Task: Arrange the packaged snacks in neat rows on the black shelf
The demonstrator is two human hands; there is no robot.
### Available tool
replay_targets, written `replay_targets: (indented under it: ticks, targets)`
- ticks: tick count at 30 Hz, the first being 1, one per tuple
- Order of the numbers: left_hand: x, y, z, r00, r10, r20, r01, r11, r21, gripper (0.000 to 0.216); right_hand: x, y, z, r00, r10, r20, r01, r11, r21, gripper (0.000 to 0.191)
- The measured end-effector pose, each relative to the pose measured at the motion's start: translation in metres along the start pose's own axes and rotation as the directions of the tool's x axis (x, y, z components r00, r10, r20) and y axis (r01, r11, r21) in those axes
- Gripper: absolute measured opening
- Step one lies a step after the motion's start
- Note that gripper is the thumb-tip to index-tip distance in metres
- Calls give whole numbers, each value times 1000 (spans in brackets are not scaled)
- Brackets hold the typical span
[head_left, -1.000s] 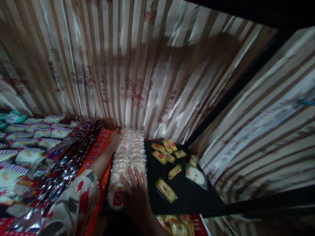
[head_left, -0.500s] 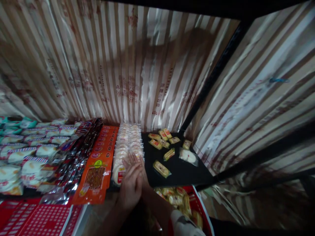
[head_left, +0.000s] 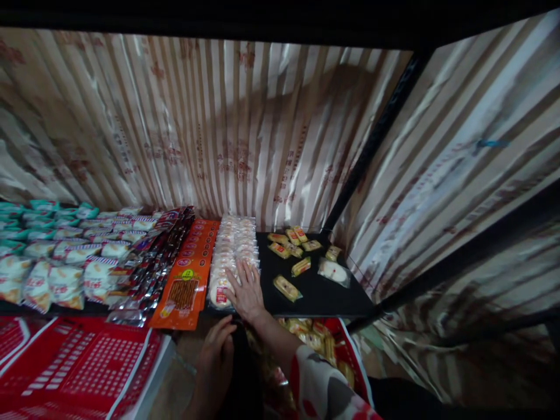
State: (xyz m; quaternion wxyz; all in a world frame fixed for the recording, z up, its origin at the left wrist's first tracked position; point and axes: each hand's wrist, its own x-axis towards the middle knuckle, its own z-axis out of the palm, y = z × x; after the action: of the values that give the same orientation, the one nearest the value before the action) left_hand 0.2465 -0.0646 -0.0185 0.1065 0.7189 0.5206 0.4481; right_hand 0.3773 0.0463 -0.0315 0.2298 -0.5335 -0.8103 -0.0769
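My right hand (head_left: 247, 291) lies with spread fingers on the front of two rows of clear-wrapped white rice crackers (head_left: 240, 245) standing on the black shelf. My left hand (head_left: 217, 350) is lower, just in front of the shelf edge, its fingers loosely bent and nothing visible in them. To the left of the crackers lies an orange packet (head_left: 186, 280) picturing brown sticks. Small yellow-wrapped snacks (head_left: 286, 288) are scattered over the shelf to the right, along with one loose white cracker pack (head_left: 333, 272).
Red perforated baskets (head_left: 91, 361) stand below the shelf at left. Another red basket (head_left: 352, 350) with yellow packets is beneath at right. White snack bags (head_left: 65, 286) and dark shiny packets (head_left: 151, 274) fill the left shelf. A black post (head_left: 371, 146) rises at the back corner.
My hands, overlapping before at the cracker rows, have come apart. The left has dropped below the shelf edge; the right stays on the crackers, fingers spread. The view has shifted slightly left.
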Motion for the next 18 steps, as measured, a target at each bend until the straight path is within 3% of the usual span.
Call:
replay_targets:
  ticks: [18]
  targets:
    - [-23, 0, 19, 998, -22, 67, 24, 999, -37, 29, 0, -14, -5, 992, 8, -129, 2, 997, 77, 36]
